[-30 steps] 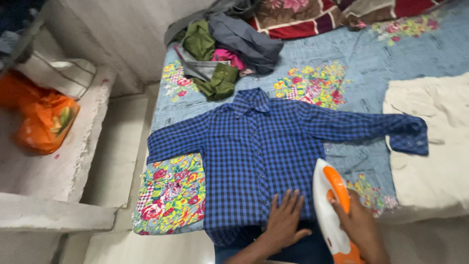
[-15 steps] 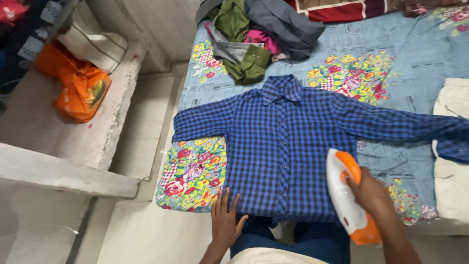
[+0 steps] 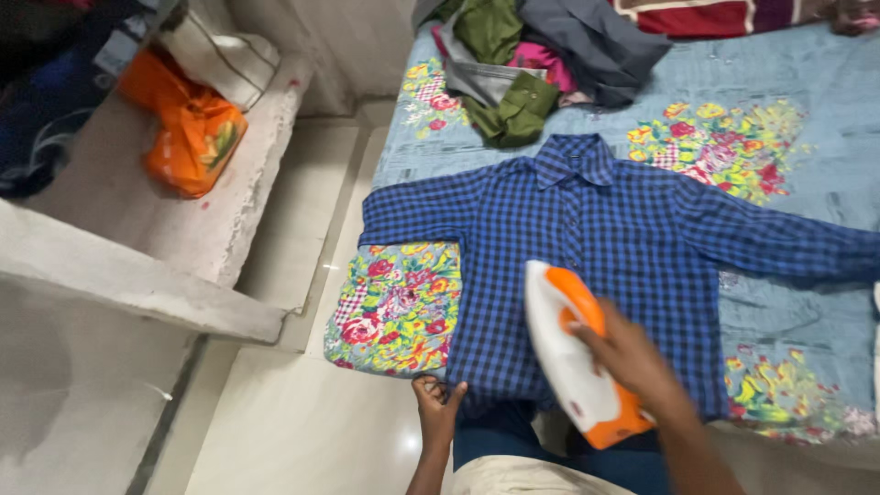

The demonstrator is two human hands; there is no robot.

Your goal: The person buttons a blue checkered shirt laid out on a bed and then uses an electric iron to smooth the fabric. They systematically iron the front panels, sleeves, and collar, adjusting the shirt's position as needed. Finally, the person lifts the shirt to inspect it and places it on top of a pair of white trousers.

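The right hand is clamped on the white and orange iron, which rests on the lower middle of the blue checked shirt. The left hand pinches the hem at bottom centre. The shirt lies flat and buttoned, so ironing looks only partly done.

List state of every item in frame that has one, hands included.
Checked shirt: spread flat on bed, buttoned, collar away from person.
Iron: on shirt front, gripped by handle.
Right hand: closed around iron's handle.
Left hand: pinching shirt's hem at bed edge.
Clothes pile: crumpled, unfolded, at bed's far end.
Orange bag: crumpled, lying on concrete ledge.
Bedsheet: spread under shirt.
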